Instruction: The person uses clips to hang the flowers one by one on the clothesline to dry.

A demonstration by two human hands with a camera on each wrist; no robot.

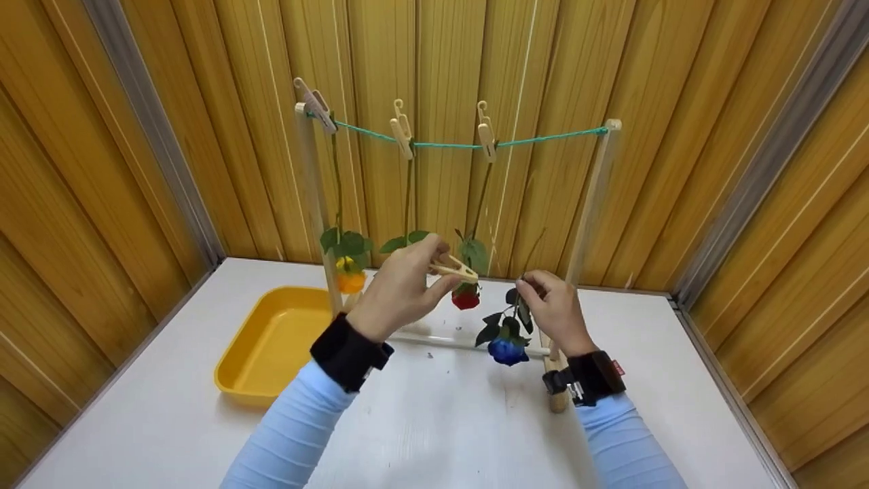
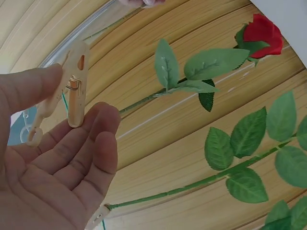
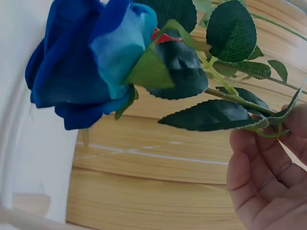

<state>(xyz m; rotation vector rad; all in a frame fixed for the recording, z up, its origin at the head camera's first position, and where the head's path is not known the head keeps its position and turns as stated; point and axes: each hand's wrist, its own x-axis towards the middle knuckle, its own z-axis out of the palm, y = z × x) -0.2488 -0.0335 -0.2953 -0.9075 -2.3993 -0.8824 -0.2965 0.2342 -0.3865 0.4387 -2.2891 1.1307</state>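
My left hand (image 1: 405,288) pinches a beige clothespin (image 2: 76,86) between thumb and fingers, in front of the hanging flowers. With thumb and fingertips my right hand (image 1: 558,309) holds the stem of a blue rose (image 1: 508,350), bloom downward, dark leaves (image 3: 192,115) just below the grip. A red rose (image 1: 466,297) hangs upside down between the hands, its stem held on the green line (image 1: 448,145) by a clothespin (image 1: 487,139). Left of it, another clothespin (image 1: 402,136) holds a green stem whose bloom is hidden behind my left hand. A yellow-orange rose (image 1: 350,277) hangs at the far left.
The line runs between two posts of a wooden frame (image 1: 594,197). A third clothespin (image 1: 316,107) sits near the left post. On the white table (image 1: 421,421), a yellow tray (image 1: 234,339) stands at the left. Wood-patterned walls (image 1: 448,61) enclose the back and sides.
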